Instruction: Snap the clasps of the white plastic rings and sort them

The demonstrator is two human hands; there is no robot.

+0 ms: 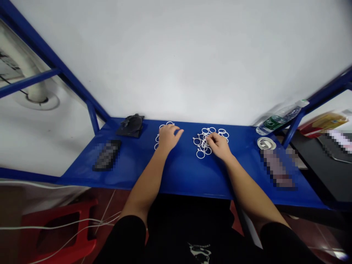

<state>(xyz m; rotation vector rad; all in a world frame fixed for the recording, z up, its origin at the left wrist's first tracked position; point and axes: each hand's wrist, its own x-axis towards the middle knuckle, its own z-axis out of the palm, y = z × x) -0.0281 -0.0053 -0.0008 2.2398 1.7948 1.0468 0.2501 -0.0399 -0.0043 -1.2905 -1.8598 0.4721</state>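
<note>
A loose pile of white plastic curtain rings (204, 146), each with a small eyelet, lies right of centre on the blue tabletop (189, 172). My right hand (218, 144) is over the right side of this pile, its thumb and forefinger pinched at a ring that looks tilted up among the others. Left of centre, a second group of white rings (157, 139) is partly covered by my left hand (169, 137). That hand has its thumb held apart from the fingers, and nothing shows in its grasp. What lies beneath its palm is hidden.
Black crumpled plastic (132, 125) and a blurred dark item (107, 156) sit at the left. On the right are a clear bottle (277, 119) leaning by the frame, a white tape roll (266, 143) and a blurred flat object (279, 168). A white wall (176, 66) closes the back.
</note>
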